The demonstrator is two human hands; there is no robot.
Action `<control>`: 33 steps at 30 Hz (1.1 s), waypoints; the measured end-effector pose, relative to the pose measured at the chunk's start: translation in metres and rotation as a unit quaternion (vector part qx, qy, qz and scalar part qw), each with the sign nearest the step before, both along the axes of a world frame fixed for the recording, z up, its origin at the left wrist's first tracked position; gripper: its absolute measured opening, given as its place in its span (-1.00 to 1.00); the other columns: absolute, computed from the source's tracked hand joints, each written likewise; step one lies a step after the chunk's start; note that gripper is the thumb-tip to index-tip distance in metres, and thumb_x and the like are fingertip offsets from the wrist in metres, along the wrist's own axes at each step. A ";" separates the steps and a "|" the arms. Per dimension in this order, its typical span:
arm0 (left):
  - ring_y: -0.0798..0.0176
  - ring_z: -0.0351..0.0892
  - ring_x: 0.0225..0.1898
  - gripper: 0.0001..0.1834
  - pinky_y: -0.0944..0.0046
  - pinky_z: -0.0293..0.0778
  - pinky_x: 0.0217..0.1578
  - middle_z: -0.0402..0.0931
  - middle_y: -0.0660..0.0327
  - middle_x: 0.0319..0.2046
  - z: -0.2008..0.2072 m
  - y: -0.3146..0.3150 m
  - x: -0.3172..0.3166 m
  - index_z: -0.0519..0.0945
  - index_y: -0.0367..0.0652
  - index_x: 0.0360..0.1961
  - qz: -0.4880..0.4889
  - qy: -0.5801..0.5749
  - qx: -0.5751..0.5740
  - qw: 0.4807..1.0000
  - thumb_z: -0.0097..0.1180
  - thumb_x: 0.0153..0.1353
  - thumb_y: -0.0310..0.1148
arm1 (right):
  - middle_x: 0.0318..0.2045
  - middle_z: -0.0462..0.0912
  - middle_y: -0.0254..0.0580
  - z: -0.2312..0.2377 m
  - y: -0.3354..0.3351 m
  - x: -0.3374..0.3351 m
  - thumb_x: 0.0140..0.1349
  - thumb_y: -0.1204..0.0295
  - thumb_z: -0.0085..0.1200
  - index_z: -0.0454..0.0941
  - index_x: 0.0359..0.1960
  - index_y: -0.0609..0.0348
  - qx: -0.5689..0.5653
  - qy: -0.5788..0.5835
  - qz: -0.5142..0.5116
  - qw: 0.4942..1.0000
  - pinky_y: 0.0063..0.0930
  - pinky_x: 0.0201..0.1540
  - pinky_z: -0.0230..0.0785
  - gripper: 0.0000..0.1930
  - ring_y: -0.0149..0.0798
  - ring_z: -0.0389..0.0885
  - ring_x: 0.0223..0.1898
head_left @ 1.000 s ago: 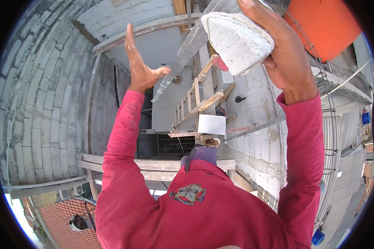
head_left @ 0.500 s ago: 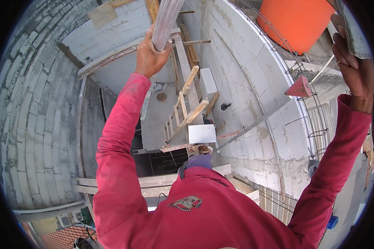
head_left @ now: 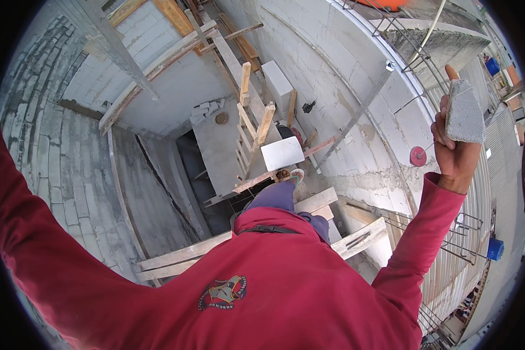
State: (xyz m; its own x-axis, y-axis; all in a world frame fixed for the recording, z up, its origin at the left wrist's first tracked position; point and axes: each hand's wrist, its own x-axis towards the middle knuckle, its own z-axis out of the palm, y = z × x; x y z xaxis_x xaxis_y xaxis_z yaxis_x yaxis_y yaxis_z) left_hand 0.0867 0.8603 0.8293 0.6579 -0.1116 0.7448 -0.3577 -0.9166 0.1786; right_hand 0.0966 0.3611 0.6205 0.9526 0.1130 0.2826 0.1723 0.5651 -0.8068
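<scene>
My right hand is raised at the right, its fingers closed round a grey slab with a rough, speckled face that looks like a piece of block. Out past the left rim runs my left arm, and the hand at its end is out of view. A long pale grey bar slants down from the top edge at the upper left; what holds it does not show. Below and left of my right hand, in front of the pale block wall, is a red plumb bob, seen nearly end-on.
Below me stands a wooden ladder by a white block. Planks cross at my waist. Steel rebar runs along the wall top. A diagonal bar leans across the wall. Dark openings lie at lower left.
My left hand has gone out of view to the left. My right hand, with the slab, has come lower and further into view. The view has shifted, and the orange tank is mostly cut off.
</scene>
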 end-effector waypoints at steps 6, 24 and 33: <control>0.17 0.68 -0.03 -0.41 0.16 0.57 -0.01 0.66 -0.10 -0.13 -0.045 -0.010 0.025 0.49 -0.43 0.12 -0.005 0.052 -0.035 0.998 0.25 0.31 -0.10 | -0.42 0.52 -0.24 -0.057 -0.050 -0.038 0.53 0.37 -0.11 0.06 0.53 0.37 0.045 0.092 -0.086 0.991 -0.73 -0.70 0.02 -0.38 -0.59 0.28 -0.64; 0.12 0.67 0.00 -0.33 0.14 0.59 0.01 0.65 -0.12 -0.09 -0.080 -0.083 0.072 0.39 -0.40 0.21 -0.123 0.090 -0.066 0.986 0.24 0.33 -0.04 | -0.41 0.51 -0.36 -0.144 -0.084 -0.081 0.47 0.46 -0.14 0.30 0.44 0.19 0.129 0.219 -0.202 0.946 -0.63 -0.65 -0.11 -0.50 -0.57 0.09 -0.71; 0.09 0.67 0.02 -0.28 0.13 0.60 0.01 0.64 -0.13 -0.06 -0.072 -0.151 0.089 0.34 -0.38 0.25 -0.236 0.088 -0.060 0.966 0.23 0.34 -0.01 | -0.33 0.60 -0.32 -0.166 -0.094 -0.105 0.45 0.41 -0.13 0.39 0.40 0.11 0.166 0.220 -0.236 0.932 -0.61 -0.65 -0.09 -0.52 -0.56 0.08 -0.72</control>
